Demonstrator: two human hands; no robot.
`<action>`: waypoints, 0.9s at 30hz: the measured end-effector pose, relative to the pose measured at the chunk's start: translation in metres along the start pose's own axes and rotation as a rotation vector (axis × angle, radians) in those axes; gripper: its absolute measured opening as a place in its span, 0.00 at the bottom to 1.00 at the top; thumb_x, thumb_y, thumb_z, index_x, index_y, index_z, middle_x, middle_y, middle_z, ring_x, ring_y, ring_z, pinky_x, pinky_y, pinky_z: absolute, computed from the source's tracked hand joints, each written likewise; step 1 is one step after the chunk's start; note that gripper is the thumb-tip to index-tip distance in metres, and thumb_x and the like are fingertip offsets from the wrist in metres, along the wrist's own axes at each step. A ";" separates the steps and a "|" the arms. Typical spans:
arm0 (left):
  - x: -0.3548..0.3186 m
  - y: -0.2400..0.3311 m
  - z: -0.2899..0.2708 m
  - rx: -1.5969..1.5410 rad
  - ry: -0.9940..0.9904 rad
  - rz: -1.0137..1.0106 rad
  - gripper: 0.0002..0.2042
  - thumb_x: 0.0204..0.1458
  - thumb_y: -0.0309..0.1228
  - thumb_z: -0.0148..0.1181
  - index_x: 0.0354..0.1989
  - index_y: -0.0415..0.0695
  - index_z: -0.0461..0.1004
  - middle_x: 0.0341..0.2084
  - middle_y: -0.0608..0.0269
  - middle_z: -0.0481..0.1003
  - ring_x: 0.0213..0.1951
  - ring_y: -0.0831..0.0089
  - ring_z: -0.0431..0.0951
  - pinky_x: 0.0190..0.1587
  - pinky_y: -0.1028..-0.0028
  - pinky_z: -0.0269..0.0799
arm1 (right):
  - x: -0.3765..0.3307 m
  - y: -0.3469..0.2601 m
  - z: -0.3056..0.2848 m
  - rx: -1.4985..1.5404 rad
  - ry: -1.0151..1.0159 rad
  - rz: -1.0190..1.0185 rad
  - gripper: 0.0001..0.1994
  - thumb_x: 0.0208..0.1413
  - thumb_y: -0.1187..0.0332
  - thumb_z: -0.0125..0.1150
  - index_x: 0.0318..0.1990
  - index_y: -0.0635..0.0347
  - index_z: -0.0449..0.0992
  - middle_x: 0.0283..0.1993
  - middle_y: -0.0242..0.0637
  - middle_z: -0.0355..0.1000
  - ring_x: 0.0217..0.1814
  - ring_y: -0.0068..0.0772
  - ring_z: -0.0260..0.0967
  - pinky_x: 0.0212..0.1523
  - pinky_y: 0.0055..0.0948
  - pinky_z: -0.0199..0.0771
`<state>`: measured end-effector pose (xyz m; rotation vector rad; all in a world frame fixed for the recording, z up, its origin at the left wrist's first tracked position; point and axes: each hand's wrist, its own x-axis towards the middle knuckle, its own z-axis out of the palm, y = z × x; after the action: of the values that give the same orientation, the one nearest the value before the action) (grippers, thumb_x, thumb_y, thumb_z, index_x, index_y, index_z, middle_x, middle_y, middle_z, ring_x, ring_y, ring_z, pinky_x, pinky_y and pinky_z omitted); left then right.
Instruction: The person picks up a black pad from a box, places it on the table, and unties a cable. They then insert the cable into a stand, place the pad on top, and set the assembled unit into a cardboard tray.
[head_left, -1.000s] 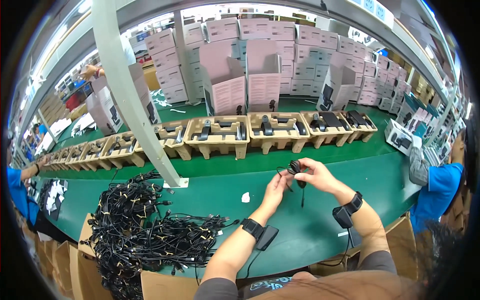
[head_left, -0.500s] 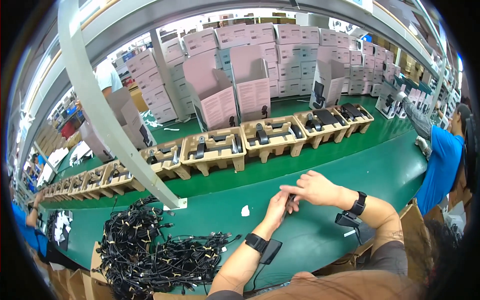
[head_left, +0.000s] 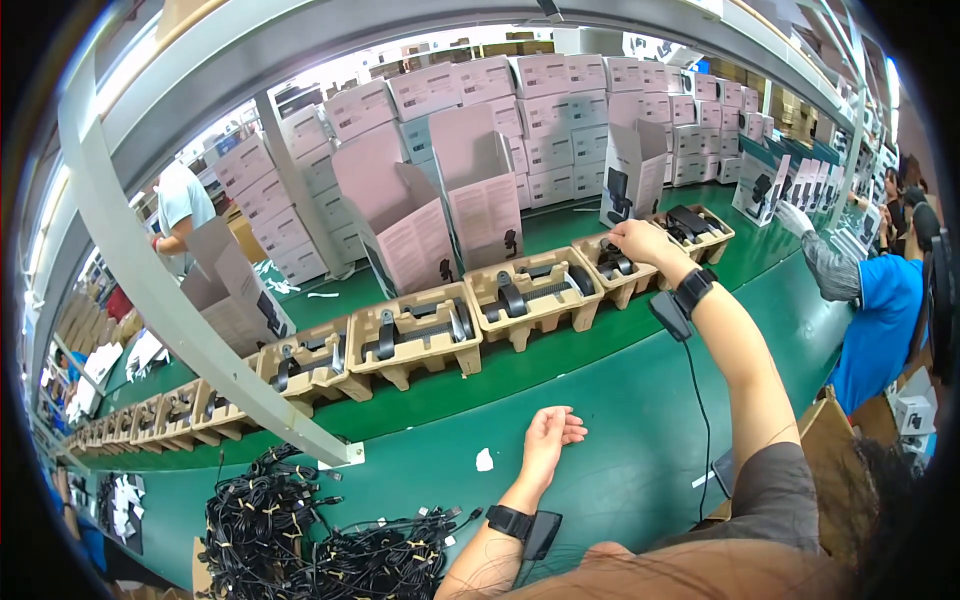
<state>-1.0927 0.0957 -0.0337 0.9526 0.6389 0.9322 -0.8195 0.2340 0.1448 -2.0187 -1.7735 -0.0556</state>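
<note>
1. The green counter (head_left: 620, 400) is smooth and matte, with a long row of moulded brown pulp trays along it.
2. The tray (head_left: 622, 268) under the right hand (head_left: 640, 240) holds a black coiled cable; the fingers curl down onto it.
3. A tangled heap of black cables (head_left: 300, 530) lies at the near left.
4. The left hand (head_left: 548, 435) rests palm-up on the counter, loosely open and holding nothing.

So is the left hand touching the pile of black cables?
Apart. The head view shows the left hand resting on bare green belt, well clear of the cable pile.
</note>
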 end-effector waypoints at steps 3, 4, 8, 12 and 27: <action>0.000 -0.003 -0.004 0.008 0.004 0.001 0.12 0.58 0.35 0.44 0.40 0.37 0.65 0.32 0.56 0.71 0.32 0.69 0.74 0.36 0.75 0.71 | 0.024 0.000 0.005 -0.188 -0.201 0.116 0.18 0.51 0.56 0.51 0.41 0.59 0.75 0.44 0.46 0.71 0.47 0.45 0.68 0.47 0.38 0.67; -0.001 -0.002 -0.007 0.003 0.019 0.004 0.12 0.58 0.35 0.44 0.40 0.37 0.65 0.32 0.56 0.71 0.32 0.69 0.74 0.36 0.75 0.71 | 0.031 -0.003 0.014 -0.182 -0.200 0.115 0.18 0.51 0.56 0.51 0.41 0.59 0.75 0.44 0.46 0.71 0.47 0.45 0.68 0.47 0.38 0.67; -0.001 -0.006 -0.009 0.021 0.023 0.012 0.12 0.58 0.34 0.44 0.39 0.37 0.65 0.31 0.56 0.71 0.32 0.70 0.74 0.35 0.75 0.71 | 0.051 0.005 0.037 -0.205 -0.177 0.148 0.19 0.51 0.56 0.49 0.34 0.67 0.75 0.39 0.53 0.71 0.44 0.51 0.68 0.44 0.38 0.69; -0.007 -0.002 -0.014 0.018 0.059 0.010 0.12 0.58 0.35 0.45 0.39 0.37 0.65 0.31 0.56 0.71 0.31 0.70 0.74 0.34 0.76 0.71 | 0.056 -0.003 0.061 -0.241 -0.120 0.118 0.19 0.51 0.55 0.52 0.36 0.66 0.74 0.39 0.52 0.72 0.43 0.51 0.69 0.43 0.42 0.69; -0.022 0.008 -0.024 0.050 0.063 0.018 0.11 0.58 0.33 0.45 0.40 0.37 0.65 0.32 0.56 0.71 0.32 0.70 0.75 0.35 0.76 0.71 | 0.040 0.009 0.114 -0.402 0.291 -0.117 0.14 0.49 0.61 0.54 0.38 0.61 0.68 0.33 0.46 0.72 0.37 0.49 0.70 0.34 0.43 0.70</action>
<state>-1.1256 0.0885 -0.0361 0.9776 0.7102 0.9688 -0.8333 0.3109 0.0524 -2.0327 -1.7916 -0.7576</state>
